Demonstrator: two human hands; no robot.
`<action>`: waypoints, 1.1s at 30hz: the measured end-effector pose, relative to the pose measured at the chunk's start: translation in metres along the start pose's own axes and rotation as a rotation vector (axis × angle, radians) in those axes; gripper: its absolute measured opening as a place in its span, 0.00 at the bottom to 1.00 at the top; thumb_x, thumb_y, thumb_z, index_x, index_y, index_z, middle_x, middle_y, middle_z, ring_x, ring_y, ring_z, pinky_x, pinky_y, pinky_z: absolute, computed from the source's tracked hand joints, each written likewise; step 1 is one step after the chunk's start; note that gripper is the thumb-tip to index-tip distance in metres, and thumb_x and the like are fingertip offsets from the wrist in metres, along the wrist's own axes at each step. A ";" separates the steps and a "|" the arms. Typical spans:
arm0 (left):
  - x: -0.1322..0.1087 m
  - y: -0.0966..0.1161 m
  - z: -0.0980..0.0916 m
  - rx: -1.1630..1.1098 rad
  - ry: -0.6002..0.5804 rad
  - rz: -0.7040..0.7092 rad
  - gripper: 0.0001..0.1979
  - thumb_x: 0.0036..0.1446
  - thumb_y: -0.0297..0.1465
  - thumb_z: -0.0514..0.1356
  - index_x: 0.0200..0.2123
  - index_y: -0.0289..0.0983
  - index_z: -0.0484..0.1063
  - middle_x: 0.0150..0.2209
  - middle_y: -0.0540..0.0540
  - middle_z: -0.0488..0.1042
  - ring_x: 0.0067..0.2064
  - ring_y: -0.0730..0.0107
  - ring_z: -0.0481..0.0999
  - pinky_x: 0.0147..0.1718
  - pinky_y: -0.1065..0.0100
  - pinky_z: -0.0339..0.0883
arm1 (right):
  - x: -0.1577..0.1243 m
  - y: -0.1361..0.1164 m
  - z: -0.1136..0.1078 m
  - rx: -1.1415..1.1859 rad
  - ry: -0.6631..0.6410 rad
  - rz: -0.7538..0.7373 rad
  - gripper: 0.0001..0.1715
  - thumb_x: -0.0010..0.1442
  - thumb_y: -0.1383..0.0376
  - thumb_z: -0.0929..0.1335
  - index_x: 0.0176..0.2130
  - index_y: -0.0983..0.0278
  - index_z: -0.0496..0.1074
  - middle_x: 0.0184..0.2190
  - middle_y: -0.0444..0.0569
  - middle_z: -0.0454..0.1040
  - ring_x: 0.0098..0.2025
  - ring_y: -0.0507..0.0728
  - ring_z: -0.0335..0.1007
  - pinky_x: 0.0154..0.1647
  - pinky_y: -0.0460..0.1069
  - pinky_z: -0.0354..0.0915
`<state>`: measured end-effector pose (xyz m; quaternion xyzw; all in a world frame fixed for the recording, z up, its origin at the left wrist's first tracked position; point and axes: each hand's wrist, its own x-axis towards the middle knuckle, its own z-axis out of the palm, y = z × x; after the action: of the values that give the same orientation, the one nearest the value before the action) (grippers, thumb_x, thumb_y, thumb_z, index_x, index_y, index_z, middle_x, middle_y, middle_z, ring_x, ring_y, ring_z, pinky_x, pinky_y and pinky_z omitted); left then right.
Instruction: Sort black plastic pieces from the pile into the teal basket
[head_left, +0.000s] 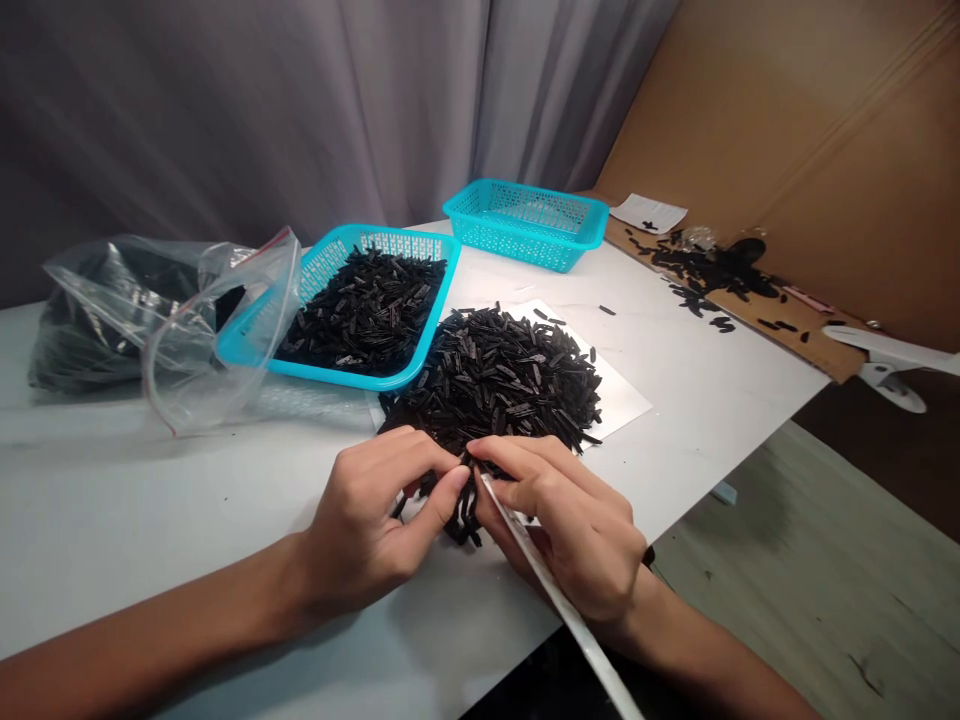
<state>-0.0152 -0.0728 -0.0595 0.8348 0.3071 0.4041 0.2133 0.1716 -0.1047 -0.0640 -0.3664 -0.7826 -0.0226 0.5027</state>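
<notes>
A heap of small black strip-shaped parts (502, 375) lies on a white sheet (622, 395) on the white table. My left hand (375, 515) sits at the heap's near edge, fingers curled and pinching a few black parts (465, 510). My right hand (562, 515) meets it from the right, closed round a thin silvery tool (555, 590) whose tip touches those parts. The tool's shaft runs down toward the lower right.
A turquoise basket (439, 310) full of the same black parts stands behind the heap; a second turquoise basket (525, 222) stands farther back. A clear plastic bag (161, 310) lies at the left. More black bits lie on a cardboard strip (750, 300) at right. The table edge (750, 440) falls away on the right.
</notes>
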 end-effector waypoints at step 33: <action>0.018 -0.039 -0.020 0.219 -0.423 0.060 0.07 0.67 0.26 0.59 0.46 0.37 0.74 0.43 0.45 0.80 0.45 0.62 0.76 0.42 0.63 0.69 | -0.005 0.108 -0.111 -0.851 -0.427 0.932 0.16 0.62 0.64 0.68 0.22 0.59 0.67 0.19 0.50 0.72 0.22 0.59 0.61 0.27 0.53 0.52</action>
<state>-0.0359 -0.0307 -0.0616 0.9278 0.2725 0.1905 0.1692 0.3223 -0.0736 -0.0491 -0.8294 -0.5475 -0.0368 0.1051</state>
